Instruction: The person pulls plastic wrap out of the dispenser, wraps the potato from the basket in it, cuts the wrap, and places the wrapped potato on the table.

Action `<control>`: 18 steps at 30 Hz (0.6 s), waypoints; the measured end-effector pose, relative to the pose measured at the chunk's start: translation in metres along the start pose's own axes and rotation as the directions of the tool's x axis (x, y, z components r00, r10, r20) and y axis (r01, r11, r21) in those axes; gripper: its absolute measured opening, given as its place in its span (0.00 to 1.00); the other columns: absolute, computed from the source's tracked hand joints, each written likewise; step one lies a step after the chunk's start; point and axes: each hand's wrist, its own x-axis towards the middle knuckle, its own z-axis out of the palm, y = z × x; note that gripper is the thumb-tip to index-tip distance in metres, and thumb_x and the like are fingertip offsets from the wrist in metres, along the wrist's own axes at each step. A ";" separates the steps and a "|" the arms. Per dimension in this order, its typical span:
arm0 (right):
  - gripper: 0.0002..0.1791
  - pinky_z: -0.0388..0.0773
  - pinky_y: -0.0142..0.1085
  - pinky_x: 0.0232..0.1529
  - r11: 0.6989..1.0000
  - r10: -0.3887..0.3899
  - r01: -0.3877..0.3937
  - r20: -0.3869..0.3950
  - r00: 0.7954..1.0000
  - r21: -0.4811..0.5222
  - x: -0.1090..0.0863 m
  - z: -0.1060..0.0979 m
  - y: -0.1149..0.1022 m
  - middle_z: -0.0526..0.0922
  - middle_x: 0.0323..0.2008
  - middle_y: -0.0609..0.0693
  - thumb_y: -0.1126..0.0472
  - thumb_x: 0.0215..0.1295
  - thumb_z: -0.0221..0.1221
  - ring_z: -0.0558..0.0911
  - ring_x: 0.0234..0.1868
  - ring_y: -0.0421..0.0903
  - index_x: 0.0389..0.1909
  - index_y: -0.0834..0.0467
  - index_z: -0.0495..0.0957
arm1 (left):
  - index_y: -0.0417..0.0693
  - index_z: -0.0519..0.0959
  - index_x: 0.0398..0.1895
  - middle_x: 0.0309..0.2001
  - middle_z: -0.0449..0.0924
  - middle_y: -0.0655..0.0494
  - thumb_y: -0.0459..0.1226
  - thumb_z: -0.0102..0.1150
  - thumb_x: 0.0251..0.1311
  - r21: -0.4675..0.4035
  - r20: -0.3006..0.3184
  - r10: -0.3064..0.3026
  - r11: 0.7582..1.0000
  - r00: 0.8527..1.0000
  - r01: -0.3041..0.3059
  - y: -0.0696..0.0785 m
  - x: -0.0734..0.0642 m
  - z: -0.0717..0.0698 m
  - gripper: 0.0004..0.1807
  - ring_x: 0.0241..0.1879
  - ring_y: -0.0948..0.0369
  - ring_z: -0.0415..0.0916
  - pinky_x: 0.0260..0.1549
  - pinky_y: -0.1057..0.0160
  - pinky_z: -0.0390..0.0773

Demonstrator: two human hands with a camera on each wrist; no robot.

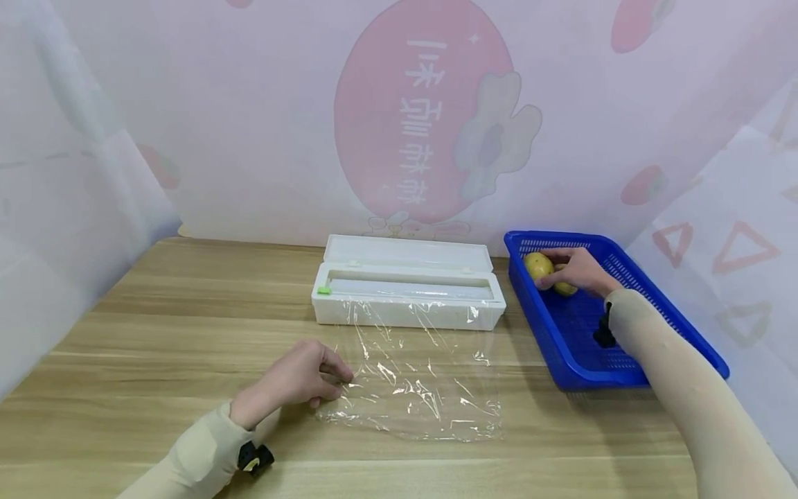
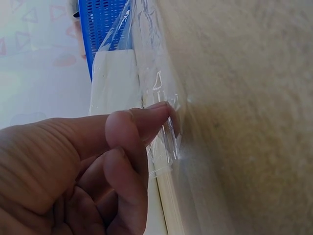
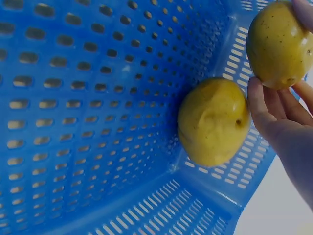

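A clear sheet of cling film (image 1: 411,388) stretches from a white cling film box (image 1: 405,312) over the wooden table towards me. At the sheet's left side, my left hand (image 1: 302,378) pinches the film between thumb and finger; the left wrist view shows the film (image 2: 171,132) bunched at the fingertips. Inside a blue plastic basket (image 1: 548,333) on the right, my right hand (image 1: 580,270) holds a yellow speckled fruit (image 3: 276,46) between thumb and fingers. A second yellow fruit (image 3: 213,122), with a dent in its skin, lies right beside it against the perforated basket wall.
The box's white lid (image 1: 408,253) stands open towards the back. A green slider (image 1: 324,290) sits at the left end of its front edge. Behind the table (image 1: 156,333) hangs a pale printed cloth (image 1: 262,125), which also covers the sides.
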 end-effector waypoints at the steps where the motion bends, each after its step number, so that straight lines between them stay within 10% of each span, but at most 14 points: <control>1: 0.52 0.67 0.55 0.60 1.000 0.003 -0.003 0.000 1.000 0.002 -0.001 -0.001 -0.001 0.69 0.65 0.64 0.51 0.46 0.78 0.68 0.64 0.61 0.71 0.62 0.65 | 0.46 0.87 0.35 0.37 0.86 0.53 0.24 0.72 0.45 -0.003 0.001 0.003 1.000 1.000 -0.003 0.000 0.000 0.000 0.13 0.11 0.62 0.72 0.10 0.66 0.73; 18: 0.52 0.64 0.57 0.63 0.999 0.009 -0.008 -0.020 1.000 0.050 -0.006 -0.017 0.000 0.67 0.67 0.61 0.46 0.47 0.76 0.66 0.66 0.59 0.72 0.58 0.64 | 0.44 0.86 0.35 0.36 0.86 0.51 0.23 0.71 0.44 -0.002 -0.006 0.017 1.000 1.000 -0.017 -0.002 0.003 -0.001 0.13 0.11 0.61 0.72 0.10 0.65 0.73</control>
